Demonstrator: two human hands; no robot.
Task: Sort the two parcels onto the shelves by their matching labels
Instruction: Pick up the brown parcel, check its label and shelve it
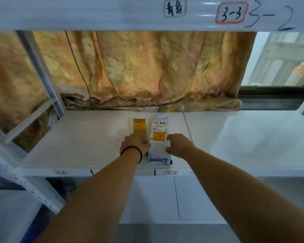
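On the white shelf (88,137), a brown box (140,129) and a white bag (159,137) lie side by side. The left hand (134,144) rests on the box's near end; the right hand (178,143) touches the bag's edge, fingers curled, neither clearly gripping.

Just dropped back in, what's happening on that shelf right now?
A person is reaching both bare arms onto the shelf. The left hand rests on the near end of a brown cardboard parcel, and the right hand touches the side of a white bag parcel. Both parcels lie flat, side by side, under the handwritten green-bordered label. Neither is lifted.
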